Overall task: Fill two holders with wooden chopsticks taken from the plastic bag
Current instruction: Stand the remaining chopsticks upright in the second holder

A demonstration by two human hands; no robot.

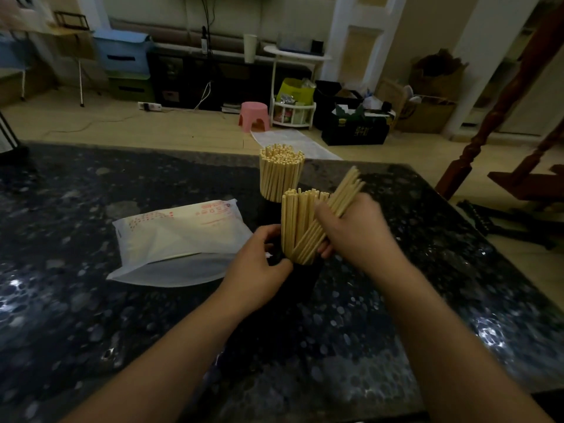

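pale chopsticks (280, 175), seemingly black holder (300, 279)

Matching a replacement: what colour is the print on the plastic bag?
Red print on the white plastic bag, head view.

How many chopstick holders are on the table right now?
2. The far holder, packed full, stands behind the near holder, which the left hand grips while the right hand feeds in a slanted bundle.

Two bare forearms, no sleeves in view, left hand (259, 267) and right hand (354, 227) without rings, watch or gloves
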